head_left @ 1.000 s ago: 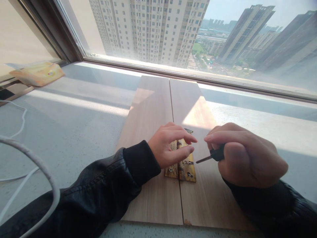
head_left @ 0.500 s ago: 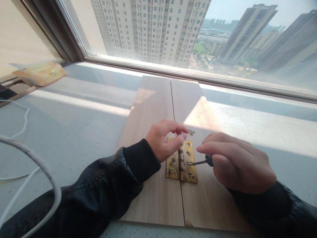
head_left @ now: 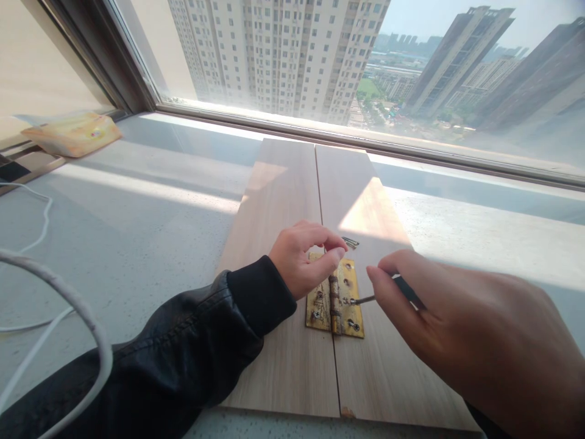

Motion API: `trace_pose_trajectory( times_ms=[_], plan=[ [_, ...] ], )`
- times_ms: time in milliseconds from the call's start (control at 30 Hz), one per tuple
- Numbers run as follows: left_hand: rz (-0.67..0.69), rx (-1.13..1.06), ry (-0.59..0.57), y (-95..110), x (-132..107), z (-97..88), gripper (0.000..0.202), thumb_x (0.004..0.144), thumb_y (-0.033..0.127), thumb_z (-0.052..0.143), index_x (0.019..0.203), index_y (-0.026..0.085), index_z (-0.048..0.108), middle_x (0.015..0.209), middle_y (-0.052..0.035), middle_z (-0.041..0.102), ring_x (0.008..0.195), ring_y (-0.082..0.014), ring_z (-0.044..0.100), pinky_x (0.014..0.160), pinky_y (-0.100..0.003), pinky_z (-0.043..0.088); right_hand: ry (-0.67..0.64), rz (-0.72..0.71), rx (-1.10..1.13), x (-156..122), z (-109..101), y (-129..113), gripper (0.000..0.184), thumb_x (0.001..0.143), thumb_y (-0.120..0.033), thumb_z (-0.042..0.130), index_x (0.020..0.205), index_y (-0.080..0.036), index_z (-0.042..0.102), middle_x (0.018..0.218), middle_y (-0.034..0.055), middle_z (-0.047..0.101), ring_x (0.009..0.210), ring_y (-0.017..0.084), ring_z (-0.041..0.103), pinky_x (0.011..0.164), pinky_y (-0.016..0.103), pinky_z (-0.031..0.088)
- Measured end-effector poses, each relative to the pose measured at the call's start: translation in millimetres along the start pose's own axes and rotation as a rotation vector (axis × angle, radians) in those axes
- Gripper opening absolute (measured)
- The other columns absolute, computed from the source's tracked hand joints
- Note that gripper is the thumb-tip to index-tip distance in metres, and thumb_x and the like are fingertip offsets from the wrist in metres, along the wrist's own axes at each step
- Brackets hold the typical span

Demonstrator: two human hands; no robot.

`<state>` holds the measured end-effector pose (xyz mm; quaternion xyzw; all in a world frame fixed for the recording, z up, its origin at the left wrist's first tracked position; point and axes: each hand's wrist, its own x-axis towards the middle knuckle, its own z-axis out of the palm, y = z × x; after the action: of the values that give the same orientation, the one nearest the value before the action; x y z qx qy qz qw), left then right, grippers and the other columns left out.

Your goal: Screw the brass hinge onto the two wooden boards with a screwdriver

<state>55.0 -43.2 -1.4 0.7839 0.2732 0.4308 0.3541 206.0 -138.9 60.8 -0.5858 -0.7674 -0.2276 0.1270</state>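
Observation:
A brass-coloured, worn hinge (head_left: 338, 326) lies across the seam between two pale wooden boards (head_left: 274, 366). My right hand (head_left: 470, 317) is closed around a screwdriver (head_left: 365, 299) with a dark handle, partly hidden by the fingers. Its shaft points left, and the tip meets a screw in the hinge's right leaf. Above the hinge's upper part is my left hand (head_left: 305, 253), thumb and index fingertips together; whatever may be between them is hidden. Just beyond those fingertips, a few loose screws (head_left: 351, 242) rest on the right board. Screw heads also show in the hinge's left leaf and lower right hole.
The boards lie on a speckled white sill (head_left: 178, 244) below a large window (head_left: 292, 61). White cables (head_left: 98, 341) loop at the left. A yellowish soft packet (head_left: 77, 134) sits in the far left corner by the window frame.
My right hand has shifted right and turned on the screwdriver, its back now more toward me. The screwdriver tip stays at the same screw. My left hand has hardly moved.

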Motion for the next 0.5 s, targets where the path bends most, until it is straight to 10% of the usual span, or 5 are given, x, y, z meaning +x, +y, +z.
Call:
trace_pose_trajectory(
  times_ms=[300,500],
  plan=[
    [0.047,-0.021,-0.032,-3,-1,0.8,0.013,0.075,0.017,0.056,0.076,0.014,0.068,0.072,-0.0032,0.067,0.073,-0.0149,0.057,0.076,-0.032,0.046,-0.122,-0.293,0.255,5,-2,5,0.016,0.083,-0.02,0.042,0.069,-0.023,0.034,0.05,-0.0046,0.037,0.038,0.011,0.032,0.042,0.029,0.015],
    [0.188,-0.217,-0.316,4,-5,4.5,0.03,0.072,0.023,0.061,0.101,0.015,0.063,0.096,-0.0077,0.068,0.093,-0.0204,0.059,0.091,-0.038,0.045,-0.199,-0.39,0.411,12,2,21,0.019,0.083,-0.017,0.045,0.066,-0.022,0.037,0.053,-0.0038,0.041,0.043,0.01,0.035,0.041,0.027,0.024]
  ],
)
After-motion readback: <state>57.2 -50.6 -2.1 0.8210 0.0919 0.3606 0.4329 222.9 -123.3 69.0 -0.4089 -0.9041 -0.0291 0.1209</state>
